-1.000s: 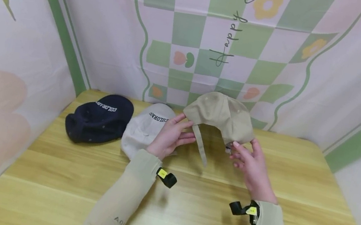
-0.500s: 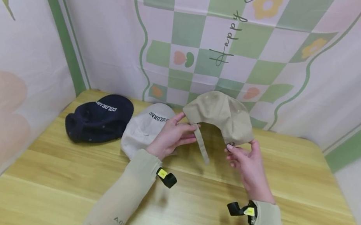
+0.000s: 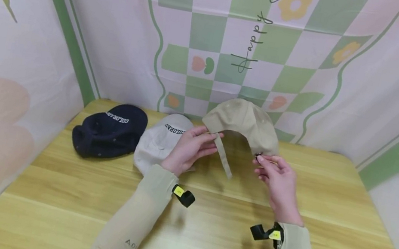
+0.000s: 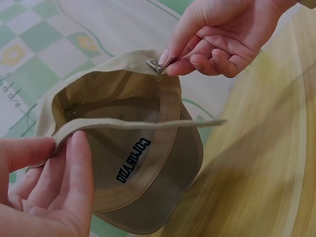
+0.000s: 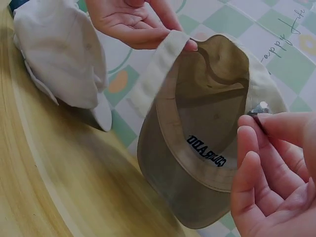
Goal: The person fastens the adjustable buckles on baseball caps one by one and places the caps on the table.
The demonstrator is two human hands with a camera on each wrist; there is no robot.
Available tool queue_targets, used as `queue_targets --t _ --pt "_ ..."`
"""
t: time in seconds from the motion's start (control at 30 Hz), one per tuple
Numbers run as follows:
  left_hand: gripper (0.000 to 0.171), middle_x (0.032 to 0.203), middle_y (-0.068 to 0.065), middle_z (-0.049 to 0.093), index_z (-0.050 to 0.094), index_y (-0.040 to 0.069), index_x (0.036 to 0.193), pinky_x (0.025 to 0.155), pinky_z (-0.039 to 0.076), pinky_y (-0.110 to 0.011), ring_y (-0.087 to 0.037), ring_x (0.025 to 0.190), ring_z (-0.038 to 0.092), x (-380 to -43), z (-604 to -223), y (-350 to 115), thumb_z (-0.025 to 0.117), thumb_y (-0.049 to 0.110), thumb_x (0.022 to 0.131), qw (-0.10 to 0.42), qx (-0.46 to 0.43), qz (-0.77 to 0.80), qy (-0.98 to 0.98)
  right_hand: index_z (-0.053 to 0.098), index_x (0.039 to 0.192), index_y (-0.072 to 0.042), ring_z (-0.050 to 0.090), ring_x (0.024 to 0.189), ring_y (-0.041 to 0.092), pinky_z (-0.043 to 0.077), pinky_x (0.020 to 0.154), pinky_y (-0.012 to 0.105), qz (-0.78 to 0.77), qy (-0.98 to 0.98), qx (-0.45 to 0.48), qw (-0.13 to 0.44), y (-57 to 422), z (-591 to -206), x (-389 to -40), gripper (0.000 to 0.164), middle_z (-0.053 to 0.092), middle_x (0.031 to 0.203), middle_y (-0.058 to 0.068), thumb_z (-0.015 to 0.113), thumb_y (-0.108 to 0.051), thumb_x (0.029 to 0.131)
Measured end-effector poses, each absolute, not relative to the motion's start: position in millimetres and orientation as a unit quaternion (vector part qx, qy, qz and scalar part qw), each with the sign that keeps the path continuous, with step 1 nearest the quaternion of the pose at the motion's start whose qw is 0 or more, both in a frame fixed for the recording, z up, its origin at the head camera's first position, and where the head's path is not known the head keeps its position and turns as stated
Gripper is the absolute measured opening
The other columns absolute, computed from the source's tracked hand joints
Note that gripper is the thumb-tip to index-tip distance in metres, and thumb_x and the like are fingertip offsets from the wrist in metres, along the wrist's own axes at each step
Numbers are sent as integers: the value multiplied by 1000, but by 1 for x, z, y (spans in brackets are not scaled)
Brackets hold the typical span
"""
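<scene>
A beige baseball cap (image 3: pixel 245 118) is held up between both hands, its back opening facing me and its brim pointing away. My left hand (image 3: pixel 189 149) pinches the base of the cap's loose strap (image 4: pixel 143 124), whose free end sticks out unfastened. On the other side, my right hand (image 3: pixel 278 182) pinches the small metal buckle (image 5: pixel 260 108) at the cap's rear edge between thumb and forefinger. Inside the cap, dark COLORADO stitching (image 4: pixel 133 160) shows in the left wrist view.
A light grey cap (image 3: pixel 159 140) lies on the wooden table (image 3: pixel 205 238) just left of my left hand, partly behind it. Farther left lies a navy cap (image 3: pixel 110 132). A patterned cloth backdrop (image 3: pixel 206 34) rises behind the table's far edge.
My right fingers have shifted their grip from the cap's edge onto the buckle. The cap has risen and tilted slightly; the left hand has barely moved.
</scene>
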State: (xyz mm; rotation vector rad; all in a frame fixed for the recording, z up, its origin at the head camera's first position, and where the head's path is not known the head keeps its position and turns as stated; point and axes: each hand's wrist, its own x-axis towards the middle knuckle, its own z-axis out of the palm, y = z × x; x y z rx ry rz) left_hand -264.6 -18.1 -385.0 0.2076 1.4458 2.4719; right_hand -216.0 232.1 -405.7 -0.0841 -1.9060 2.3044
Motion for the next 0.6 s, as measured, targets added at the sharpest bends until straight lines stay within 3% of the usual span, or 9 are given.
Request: queue_targets --t 0.1,0.3,0.47,0.6 --pt "23 129 -25 63 62 -5 125 82 58 -28 -16 84 71 -265 -385 -18 57 2 104 137 77 854 496 70 103 -2 70 71 15 57 63 23 778 -622 -20 84 232 -406 -216 10 76 92 6 73 -10 96" --pt "27 128 -23 65 61 6 131 79 60 -30 -16 80 72 -265 -387 -19 59 5 104 150 87 855 488 72 105 -2 69 73 16 58 67 25 786 -610 6 98 230 -407 -213 9 74 94 8 69 -6 98" --pt "56 128 -28 63 51 13 144 89 57 -36 -22 97 71 -264 -388 -19 61 -13 96 154 114 864 465 69 119 6 67 82 17 57 76 24 773 -626 30 95 230 -407 -212 22 70 101 9 64 -8 102" --pt "75 121 -26 67 44 23 151 98 52 -41 -28 106 69 -263 -388 -17 60 -20 91 154 139 864 459 66 123 9 67 88 17 57 82 25 758 -644 36 93 228 -406 -211 30 70 105 8 68 -11 100"
